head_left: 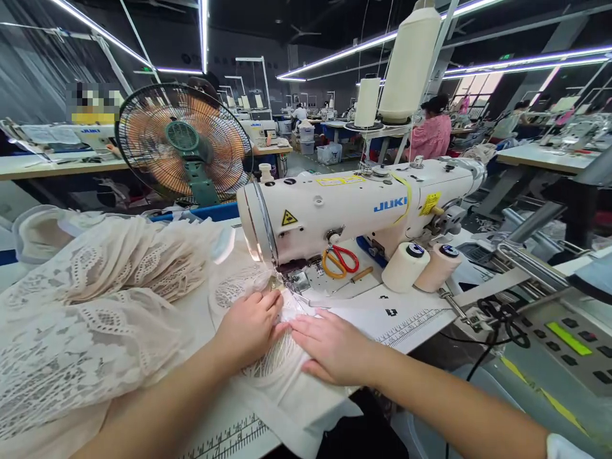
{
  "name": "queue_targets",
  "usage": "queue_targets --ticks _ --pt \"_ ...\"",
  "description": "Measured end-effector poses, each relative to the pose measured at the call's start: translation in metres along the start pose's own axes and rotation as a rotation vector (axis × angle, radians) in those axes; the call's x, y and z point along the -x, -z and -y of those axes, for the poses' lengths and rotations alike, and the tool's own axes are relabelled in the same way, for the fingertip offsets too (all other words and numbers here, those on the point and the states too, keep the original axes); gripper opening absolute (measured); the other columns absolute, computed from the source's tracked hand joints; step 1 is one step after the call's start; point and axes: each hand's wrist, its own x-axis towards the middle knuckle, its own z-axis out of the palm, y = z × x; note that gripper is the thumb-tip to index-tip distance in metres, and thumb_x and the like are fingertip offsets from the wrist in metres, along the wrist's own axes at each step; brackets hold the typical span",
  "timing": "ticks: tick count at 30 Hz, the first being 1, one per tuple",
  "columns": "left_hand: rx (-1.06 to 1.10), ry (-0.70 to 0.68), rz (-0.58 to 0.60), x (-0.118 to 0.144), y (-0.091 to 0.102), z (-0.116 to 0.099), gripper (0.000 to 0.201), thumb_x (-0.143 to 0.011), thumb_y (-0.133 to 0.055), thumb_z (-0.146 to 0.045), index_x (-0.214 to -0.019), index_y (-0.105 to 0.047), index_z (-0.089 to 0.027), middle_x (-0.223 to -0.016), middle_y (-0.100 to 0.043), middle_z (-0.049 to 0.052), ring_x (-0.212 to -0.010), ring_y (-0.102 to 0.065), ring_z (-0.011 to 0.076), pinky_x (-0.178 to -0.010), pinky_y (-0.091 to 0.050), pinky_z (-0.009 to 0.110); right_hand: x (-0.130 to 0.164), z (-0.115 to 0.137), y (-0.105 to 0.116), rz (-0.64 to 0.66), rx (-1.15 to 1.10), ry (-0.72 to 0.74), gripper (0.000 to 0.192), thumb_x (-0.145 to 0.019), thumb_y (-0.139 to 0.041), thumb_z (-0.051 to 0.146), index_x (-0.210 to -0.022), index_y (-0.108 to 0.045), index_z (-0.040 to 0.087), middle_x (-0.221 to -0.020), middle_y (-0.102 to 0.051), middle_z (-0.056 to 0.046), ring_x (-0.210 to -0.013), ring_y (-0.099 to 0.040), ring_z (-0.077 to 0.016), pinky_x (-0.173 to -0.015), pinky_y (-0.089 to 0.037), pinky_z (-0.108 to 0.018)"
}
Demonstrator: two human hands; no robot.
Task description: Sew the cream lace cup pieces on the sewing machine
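Note:
A white sewing machine (354,204) stands on the table (411,319), its needle end at the left. Cream lace fabric (95,306) is piled to the left and runs under the presser foot (296,280). My left hand (248,325) presses the lace down just in front of the needle, fingers curled on the cloth. Beside it, my right hand (329,347) lies flat on the fabric with fingers together, its fingertips touching those of the left hand.
Scissors with red and orange handles (340,260) lie on the machine bed; two thread cones (421,266) lie beside them. A fan (184,143) stands behind the lace. A control panel (568,338) with cables is at right. Other people work at far tables.

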Motion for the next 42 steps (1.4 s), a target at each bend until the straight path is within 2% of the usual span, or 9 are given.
queue_targets --ticks 7,11,14,19,25,36,42 --pt "0.066 0.095 0.039 -0.014 -0.001 -0.001 0.032 -0.089 -0.051 -0.032 -0.107 -0.065 -0.01 -0.104 -0.066 0.015 -0.081 -0.064 0.0281 -0.07 -0.051 0.04 -0.006 -0.006 0.002 -0.009 0.041 0.021 0.05 -0.093 -0.045 0.04 -0.13 -0.051 0.006 -0.134 -0.055 -0.015 -0.131 -0.043 -0.026 -0.111 -0.032 -0.048" --pt "0.085 0.163 0.092 -0.02 -0.002 -0.004 0.032 -0.092 -0.044 -0.034 -0.101 -0.066 -0.011 -0.105 -0.062 0.014 -0.088 -0.062 0.0284 -0.073 -0.051 0.04 -0.007 -0.01 0.003 -0.033 0.062 0.005 0.05 -0.092 -0.048 0.04 -0.126 -0.054 0.004 -0.132 -0.056 -0.018 -0.128 -0.047 -0.0267 -0.109 -0.035 -0.045" --pt "0.093 0.187 0.083 -0.021 -0.006 -0.007 0.035 -0.093 -0.043 -0.036 -0.094 -0.068 -0.011 -0.102 -0.062 0.014 -0.09 -0.061 0.0291 -0.074 -0.051 0.041 -0.008 -0.013 0.003 -0.039 0.063 -0.015 0.049 -0.09 -0.051 0.04 -0.122 -0.056 0.003 -0.13 -0.057 -0.02 -0.125 -0.049 -0.027 -0.106 -0.038 -0.042" --pt "0.109 0.155 -0.004 -0.016 -0.011 -0.006 0.031 -0.092 -0.046 -0.03 -0.104 -0.066 -0.011 -0.107 -0.064 0.013 -0.09 -0.06 0.0286 -0.076 -0.051 0.043 -0.009 -0.015 0.002 -0.059 0.075 -0.001 0.049 -0.091 -0.048 0.04 -0.123 -0.056 0.003 -0.131 -0.056 -0.019 -0.127 -0.048 -0.0275 -0.105 -0.04 -0.042" --pt "0.132 0.148 0.024 -0.016 -0.008 -0.005 0.032 -0.091 -0.047 -0.034 -0.101 -0.067 -0.011 -0.107 -0.065 0.013 -0.09 -0.06 0.029 -0.075 -0.052 0.044 -0.009 -0.013 0.004 -0.029 0.058 -0.003 0.049 -0.091 -0.048 0.038 -0.123 -0.056 0.002 -0.131 -0.056 -0.02 -0.128 -0.047 -0.0279 -0.105 -0.04 -0.043" --pt "0.132 0.161 0.016 -0.017 -0.011 -0.001 0.034 -0.091 -0.046 -0.035 -0.103 -0.068 -0.011 -0.11 -0.065 0.014 -0.091 -0.06 0.0303 -0.072 -0.051 0.044 -0.014 -0.01 0.004 -0.053 0.1 -0.015 0.048 -0.091 -0.049 0.039 -0.122 -0.056 0.002 -0.128 -0.059 -0.019 -0.125 -0.049 -0.027 -0.102 -0.042 -0.04" --pt "0.154 0.122 -0.018 -0.013 -0.011 0.004 0.036 -0.089 -0.049 -0.035 -0.111 -0.066 -0.013 -0.116 -0.066 0.012 -0.094 -0.062 0.0308 -0.075 -0.052 0.045 -0.014 -0.009 0.003 -0.041 0.128 -0.037 0.049 -0.092 -0.048 0.04 -0.124 -0.056 0.004 -0.13 -0.057 -0.019 -0.127 -0.047 -0.0264 -0.103 -0.042 -0.039"
